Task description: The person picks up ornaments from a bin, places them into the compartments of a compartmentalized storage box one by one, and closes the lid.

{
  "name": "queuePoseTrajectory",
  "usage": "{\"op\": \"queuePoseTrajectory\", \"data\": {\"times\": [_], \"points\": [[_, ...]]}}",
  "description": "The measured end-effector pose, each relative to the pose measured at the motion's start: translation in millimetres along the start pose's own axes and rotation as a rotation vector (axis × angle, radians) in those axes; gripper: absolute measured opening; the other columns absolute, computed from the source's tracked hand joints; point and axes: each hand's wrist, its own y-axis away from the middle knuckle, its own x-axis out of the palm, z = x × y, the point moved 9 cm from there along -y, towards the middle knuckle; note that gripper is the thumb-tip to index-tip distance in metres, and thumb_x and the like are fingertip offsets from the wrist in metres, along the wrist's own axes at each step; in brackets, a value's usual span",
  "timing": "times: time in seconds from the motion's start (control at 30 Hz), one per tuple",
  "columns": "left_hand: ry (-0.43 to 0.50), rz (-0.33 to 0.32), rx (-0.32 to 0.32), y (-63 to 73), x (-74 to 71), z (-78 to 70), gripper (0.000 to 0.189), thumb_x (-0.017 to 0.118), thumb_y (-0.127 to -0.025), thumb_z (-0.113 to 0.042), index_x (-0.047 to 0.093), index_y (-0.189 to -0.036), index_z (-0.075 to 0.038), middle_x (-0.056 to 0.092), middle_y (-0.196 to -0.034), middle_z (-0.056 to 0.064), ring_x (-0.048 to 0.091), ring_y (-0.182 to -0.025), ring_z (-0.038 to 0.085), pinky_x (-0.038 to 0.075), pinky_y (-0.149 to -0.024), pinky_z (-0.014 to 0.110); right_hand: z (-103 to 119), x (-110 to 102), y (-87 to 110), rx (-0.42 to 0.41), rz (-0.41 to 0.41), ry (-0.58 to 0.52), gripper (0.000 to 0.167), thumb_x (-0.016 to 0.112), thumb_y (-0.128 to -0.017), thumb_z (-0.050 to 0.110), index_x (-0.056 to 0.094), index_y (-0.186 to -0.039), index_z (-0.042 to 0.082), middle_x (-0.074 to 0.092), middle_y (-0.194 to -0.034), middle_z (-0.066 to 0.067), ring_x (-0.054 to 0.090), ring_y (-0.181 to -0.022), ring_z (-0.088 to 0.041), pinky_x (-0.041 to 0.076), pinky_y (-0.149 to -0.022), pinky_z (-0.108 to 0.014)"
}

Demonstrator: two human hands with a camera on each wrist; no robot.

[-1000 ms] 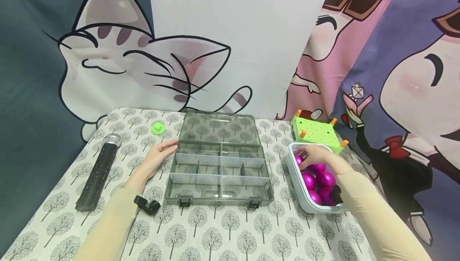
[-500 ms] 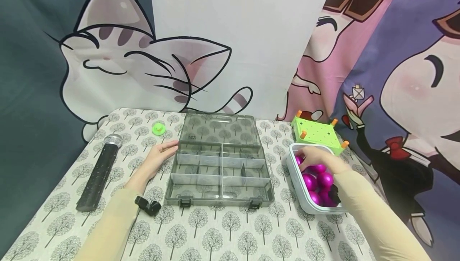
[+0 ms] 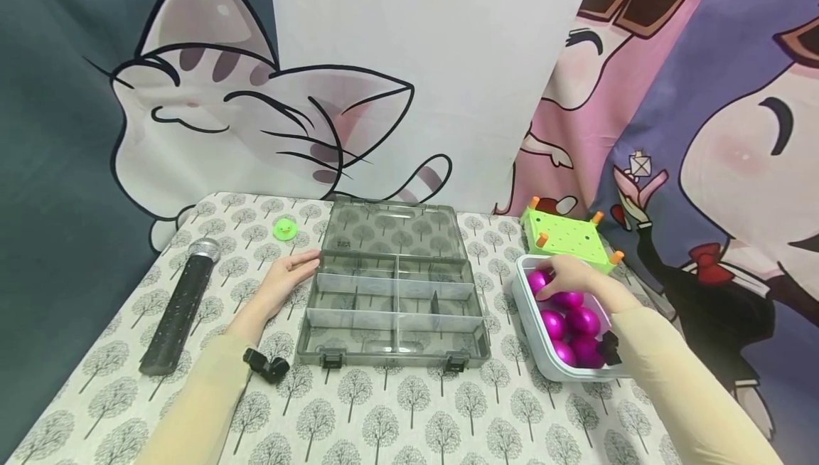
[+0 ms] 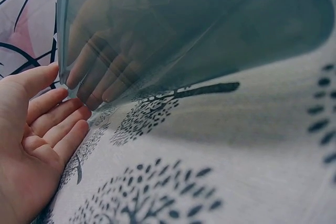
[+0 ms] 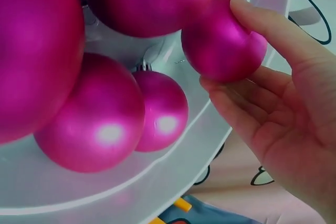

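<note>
My left hand [image 3: 281, 280] rests with its fingers nearly straight, fingertips right at the left side of a clear grey compartment case [image 3: 392, 361]. The case's lid [image 3: 394, 230] lies folded back, and white dividers split the bare compartments. In the left wrist view, the fingers reflect in the case wall [image 4: 210, 19]. At the right, my right hand [image 3: 574, 279] reaches into a white tub [image 3: 526, 319] of shiny magenta baubles. It pinches one small bauble [image 5: 223, 45] between thumb and fingers, at the tub's far left corner. Several other baubles [image 5: 94, 114] lie below and beside it.
A black microphone [image 3: 182, 308] lies on the left of the tree-print tablecloth [image 3: 409, 422]. Behind my left hand sits a small green duck-faced toy [image 3: 284, 229]. A green perforated block with orange pegs [image 3: 566, 232] stands just behind the tub. A cartoon curtain [image 3: 473, 81] hangs at the back.
My right hand has risen slightly, and more of the pinched bauble shows between its fingers. My left hand has stayed beside the case.
</note>
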Motion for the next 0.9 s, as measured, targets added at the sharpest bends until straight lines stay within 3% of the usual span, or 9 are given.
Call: {"op": "queuePoseTrajectory", "data": {"times": [0.07, 0.23, 0.33, 0.5, 0.73, 0.83, 0.9], "points": [[0.001, 0.000, -0.001, -0.1, -0.1, 0.3, 0.054, 0.057, -0.100, -0.025, 0.043, -0.143, 0.003, 0.038, -0.154, 0.020, 0.056, -0.117, -0.003, 0.044, -0.099, 0.010, -1.0, -2.8, 2.7, -0.007, -0.011, -0.017, 0.062, 0.086, -0.070, 0.028, 0.066, -0.119, -0.004, 0.069, -0.109, -0.021, 0.062, -0.095, -0.030, 0.052, -0.090, -0.052], [-0.001, 0.008, 0.003, -0.7, 1.2, -0.4, 0.056, 0.058, -0.099, -0.027, 0.043, -0.144, 0.004, 0.036, -0.154, 0.021, 0.047, -0.134, 0.027, 0.043, -0.102, 0.014, -5.4, -10.5, 8.5, -0.026, -0.057, -0.031, 0.061, 0.085, -0.071, 0.030, 0.065, -0.117, -0.006, 0.070, -0.106, -0.021, 0.064, -0.094, -0.029, 0.055, -0.085, -0.048], [-0.002, 0.002, -0.003, -0.8, 0.6, 0.4, 0.055, 0.057, -0.100, -0.027, 0.043, -0.143, 0.004, 0.036, -0.154, 0.020, 0.042, -0.137, 0.035, 0.044, -0.103, 0.014, -7.3, -16.9, 12.3, -0.040, -0.103, -0.047, 0.059, 0.084, -0.071, 0.030, 0.066, -0.115, -0.005, 0.070, -0.104, -0.019, 0.065, -0.091, -0.028, 0.056, -0.080, -0.043], [-0.003, -0.004, -0.014, -1.3, 0.5, 2.3, 0.055, 0.057, -0.100, -0.026, 0.043, -0.143, 0.005, 0.036, -0.155, 0.020, 0.043, -0.137, 0.030, 0.044, -0.102, 0.013, -11.4, -26.9, 20.6, -0.057, -0.174, -0.092, 0.057, 0.084, -0.073, 0.028, 0.064, -0.115, -0.004, 0.069, -0.108, -0.022, 0.067, -0.093, -0.033, 0.058, -0.077, -0.041], [-0.013, -0.007, -0.008, -0.9, -0.6, 3.3, 0.057, 0.059, -0.099, -0.030, 0.044, -0.142, 0.005, 0.038, -0.153, 0.021, 0.056, -0.118, -0.002, 0.045, -0.099, 0.010, -8.9, -41.6, 33.2, -0.067, -0.300, -0.151, 0.058, 0.081, -0.077, 0.023, 0.059, -0.123, -0.005, 0.065, -0.115, -0.027, 0.066, -0.102, -0.042, 0.058, -0.084, -0.049], [-0.018, -0.010, -0.005, -1.0, -1.2, 3.0, 0.057, 0.059, -0.098, -0.030, 0.045, -0.142, 0.005, 0.039, -0.152, 0.021, 0.056, -0.119, -0.001, 0.045, -0.098, 0.009, -3.9, -49.7, 34.4, -0.077, -0.369, -0.166, 0.059, 0.081, -0.077, 0.019, 0.057, -0.126, -0.006, 0.064, -0.119, -0.028, 0.065, -0.104, -0.044, 0.057, -0.086, -0.053], [-0.017, -0.010, -0.004, -0.7, -0.8, 2.4, 0.057, 0.059, -0.099, -0.029, 0.045, -0.142, 0.005, 0.038, -0.153, 0.021, 0.055, -0.125, 0.008, 0.045, -0.100, 0.011, 3.0, -55.3, 33.0, -0.114, -0.422, -0.176, 0.060, 0.082, -0.076, 0.014, 0.057, -0.125, -0.008, 0.063, -0.120, -0.029, 0.065, -0.104, -0.045, 0.056, -0.087, -0.056]]}}
